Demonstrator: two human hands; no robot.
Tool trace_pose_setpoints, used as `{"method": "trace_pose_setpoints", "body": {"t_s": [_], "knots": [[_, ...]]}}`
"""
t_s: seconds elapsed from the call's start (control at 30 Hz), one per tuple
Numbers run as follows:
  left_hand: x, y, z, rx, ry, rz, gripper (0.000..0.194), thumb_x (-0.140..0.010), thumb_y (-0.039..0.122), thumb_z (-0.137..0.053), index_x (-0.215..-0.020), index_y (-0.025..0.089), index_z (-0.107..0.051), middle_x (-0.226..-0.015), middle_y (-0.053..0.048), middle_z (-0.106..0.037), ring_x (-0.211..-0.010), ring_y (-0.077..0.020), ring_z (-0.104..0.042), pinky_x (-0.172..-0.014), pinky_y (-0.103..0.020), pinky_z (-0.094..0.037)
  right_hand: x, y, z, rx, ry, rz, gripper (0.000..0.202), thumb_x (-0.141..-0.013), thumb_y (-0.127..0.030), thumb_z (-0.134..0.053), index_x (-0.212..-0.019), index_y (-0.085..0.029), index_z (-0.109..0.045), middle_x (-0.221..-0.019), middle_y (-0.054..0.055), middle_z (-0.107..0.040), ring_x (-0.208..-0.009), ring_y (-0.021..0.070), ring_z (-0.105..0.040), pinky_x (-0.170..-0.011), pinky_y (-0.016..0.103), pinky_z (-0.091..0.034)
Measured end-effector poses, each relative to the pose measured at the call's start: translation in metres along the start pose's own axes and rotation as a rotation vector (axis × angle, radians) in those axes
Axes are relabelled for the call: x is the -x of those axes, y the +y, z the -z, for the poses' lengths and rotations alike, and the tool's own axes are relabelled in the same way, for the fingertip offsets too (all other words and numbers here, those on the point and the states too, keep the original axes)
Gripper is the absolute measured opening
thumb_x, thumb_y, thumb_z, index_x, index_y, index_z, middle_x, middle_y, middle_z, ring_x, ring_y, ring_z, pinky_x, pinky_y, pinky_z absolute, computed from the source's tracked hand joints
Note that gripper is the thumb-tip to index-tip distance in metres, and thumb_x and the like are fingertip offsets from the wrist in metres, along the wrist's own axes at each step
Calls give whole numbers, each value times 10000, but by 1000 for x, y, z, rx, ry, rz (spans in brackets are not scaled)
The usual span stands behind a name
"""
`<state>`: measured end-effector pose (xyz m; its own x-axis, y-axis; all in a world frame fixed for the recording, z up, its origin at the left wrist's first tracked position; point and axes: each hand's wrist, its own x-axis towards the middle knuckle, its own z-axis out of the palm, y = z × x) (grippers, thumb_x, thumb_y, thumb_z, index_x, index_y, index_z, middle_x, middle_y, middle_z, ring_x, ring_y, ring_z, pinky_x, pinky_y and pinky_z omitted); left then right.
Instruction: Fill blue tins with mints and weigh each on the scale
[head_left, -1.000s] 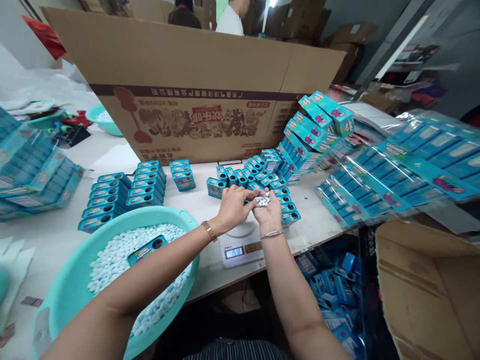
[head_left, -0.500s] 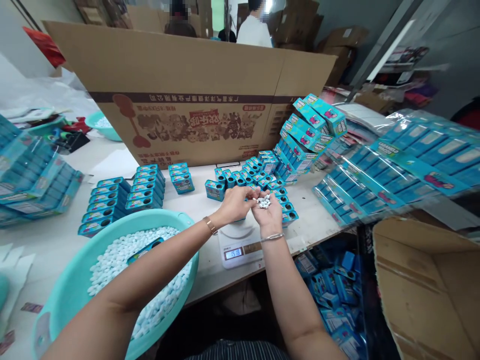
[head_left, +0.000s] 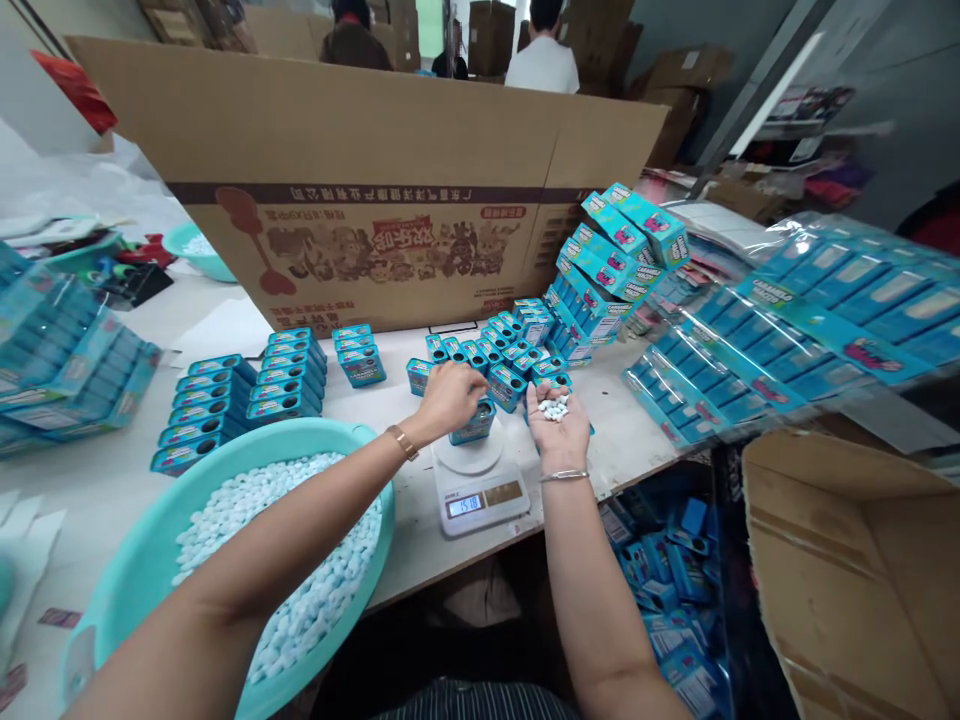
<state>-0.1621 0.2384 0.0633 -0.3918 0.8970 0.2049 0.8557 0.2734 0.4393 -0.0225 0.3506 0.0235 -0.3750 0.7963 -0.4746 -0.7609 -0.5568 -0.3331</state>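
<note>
My left hand [head_left: 454,398] is closed, fingertips pinched over a small blue box [head_left: 474,425]; what they hold is too small to make out. That box stands on the white scale [head_left: 481,507], whose display reads 151.8. Palm up and cupped, my right hand [head_left: 561,432] holds a small pile of white candies [head_left: 554,408] just right of the scale. A turquoise basin [head_left: 384,530] full of white candies [head_left: 315,560] sits at the left, under my left forearm.
Rows of small blue boxes [head_left: 286,385] stand behind the basin. More boxes are stacked by a large carton [head_left: 390,130]. Wrapped packs [head_left: 787,320] lie at the right, above an open carton [head_left: 847,570]. People are in the background.
My left hand has moved from beside the right palm to above the box on the scale. My right hand has moved slightly right. The box over the basin is gone from view.
</note>
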Motion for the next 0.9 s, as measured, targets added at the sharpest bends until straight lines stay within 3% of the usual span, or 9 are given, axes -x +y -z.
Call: {"method": "trace_pose_setpoints", "body": {"t_s": [0.1,0.17,0.23,0.33,0.43,0.5,0.67,0.8,0.9], "knots": [[-7,-13,27,195,189,86,217,-866,288,-536,-850,192,-730,-926,-43,-744,-902,-216,-654,-857,-322,-467,-5,-9,5,5,17,28,374,-981,-286,-306,-666,-206,-491,-508,-61,-537,-560,104,-621,-772,362,-582],[-6,-18,35,247,233,119,260,-883,346,-522,-899,170,-712,-962,-60,-736,-911,-215,-656,-851,-314,-476,-7,-12,7,19,0,44,375,-983,-297,-310,-661,-207,-481,-500,-63,-533,-542,104,-615,-732,343,-587],[1,-16,30,144,128,91,301,-847,398,-581,-996,157,-683,-1039,-93,-714,-976,-255,-639,-886,-362,-467,-7,-11,7,27,-11,43,371,-981,-292,-318,-657,-208,-478,-491,-68,-526,-519,98,-603,-700,322,-587],[16,-6,4,-164,-112,7,529,-711,408,-733,-1157,158,-598,-1174,-147,-649,-1114,-351,-561,-992,-514,-379,-3,-4,4,30,8,5,378,-981,-265,-299,-654,-206,-478,-503,-67,-530,-497,90,-586,-666,305,-588],[24,-6,-11,-309,-242,-51,376,-754,311,-677,-1091,163,-601,-1137,-145,-651,-1114,-343,-553,-1039,-565,-296,2,-2,2,32,44,-28,367,-974,-228,-294,-663,-204,-487,-515,-61,-525,-492,94,-578,-646,320,-594],[24,-16,-5,-340,-259,-59,282,-762,231,-625,-1037,165,-617,-1087,-138,-666,-1079,-326,-573,-1021,-540,-314,2,-6,4,34,54,-22,351,-965,-207,-304,-666,-202,-488,-514,-62,-509,-488,94,-572,-639,315,-593],[20,-59,29,-419,-280,13,319,-694,44,-560,-976,164,-646,-1021,-142,-677,-1023,-307,-597,-843,-398,-444,-4,-16,14,42,82,-2,382,-973,-211,-242,-674,-197,-478,-514,-54,-494,-472,85,-549,-602,275,-588],[16,-80,25,-420,-280,6,265,-715,27,-551,-919,167,-647,-1009,-132,-665,-1043,-279,-582,-811,-337,-464,-9,-4,17,121,42,-4,365,-964,-202,-243,-670,-203,-458,-498,-61,-471,-435,86,-519,-570,283,-583],[10,-91,18,-406,-220,32,305,-755,89,-581,-1051,159,-601,-1135,-133,-621,-1110,-264,-547,-870,-328,-457,-12,-2,16,172,6,9,349,-957,-199,-260,-668,-206,-456,-494,-66,-456,-420,89,-513,-552,286,-578]]}}
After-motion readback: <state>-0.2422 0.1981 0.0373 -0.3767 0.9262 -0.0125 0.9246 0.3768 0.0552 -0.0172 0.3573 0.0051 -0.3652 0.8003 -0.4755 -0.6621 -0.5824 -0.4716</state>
